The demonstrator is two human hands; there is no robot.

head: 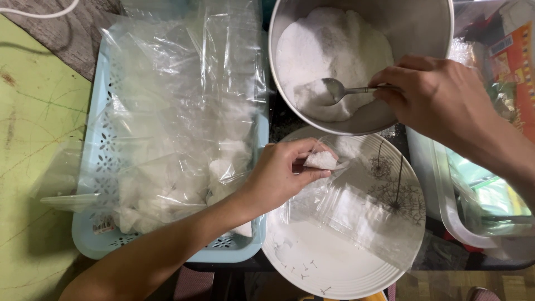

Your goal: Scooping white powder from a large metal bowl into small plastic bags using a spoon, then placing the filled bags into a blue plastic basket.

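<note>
My right hand [440, 97] grips a metal spoon [343, 89] whose bowl dips into white powder [329, 50] inside a large steel bowl [418, 22] at the top. My left hand [281, 173] pinches the mouth of a clear plastic bag [345, 212] that has a small lump of white powder in its corner near my fingers. The bag lies over a white plate [329, 262] with a dark dandelion pattern, just below the steel bowl.
A light blue perforated basket [100, 161] on the left holds several clear bags, some filled with white powder. A green surface [33, 167] lies further left. A clear plastic container [462, 223] and colourful packaging [518, 61] stand at the right.
</note>
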